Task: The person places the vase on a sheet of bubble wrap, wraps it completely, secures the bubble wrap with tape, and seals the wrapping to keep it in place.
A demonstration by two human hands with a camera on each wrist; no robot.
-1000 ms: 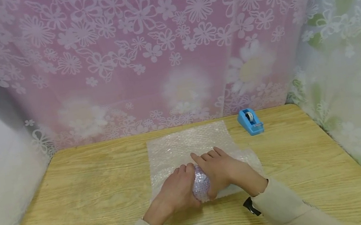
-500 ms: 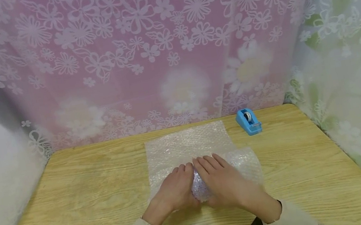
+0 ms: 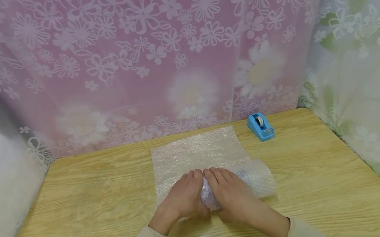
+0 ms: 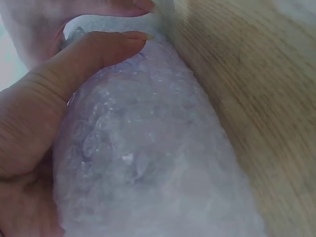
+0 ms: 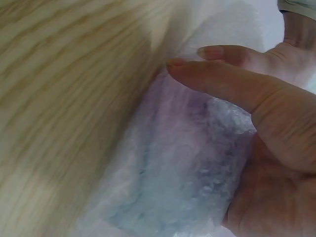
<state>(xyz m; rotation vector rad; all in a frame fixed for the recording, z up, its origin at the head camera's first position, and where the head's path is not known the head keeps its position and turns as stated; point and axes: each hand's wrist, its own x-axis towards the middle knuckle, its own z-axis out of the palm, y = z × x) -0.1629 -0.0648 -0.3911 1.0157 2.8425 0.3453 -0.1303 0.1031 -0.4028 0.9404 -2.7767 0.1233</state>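
A roll of clear bubble wrap [image 3: 262, 178] lies crosswise on the table, wound round something purple and bluish whose kind the wrap hides. My left hand [image 3: 184, 196] grips the roll's left part, and my right hand [image 3: 233, 194] grips it just right of the middle. The fingers of both reach over the top. In the left wrist view the left thumb [image 4: 94, 57] presses along the wrapped side; the right thumb [image 5: 222, 81] does likewise in the right wrist view. Beyond the hands, the unrolled bubble wrap sheet [image 3: 195, 150] lies flat.
A blue tape dispenser [image 3: 260, 127] with a tape roll in it stands at the back right of the wooden table [image 3: 88, 199]. Flowered pink curtain [image 3: 140, 81] hangs behind the table, and pale sheeting [image 3: 372, 79] lines the right side.
My right hand has shifted from a lifted, spread hold to lying over the roll beside the left hand. The roll's right end now shows as a rounder tube.
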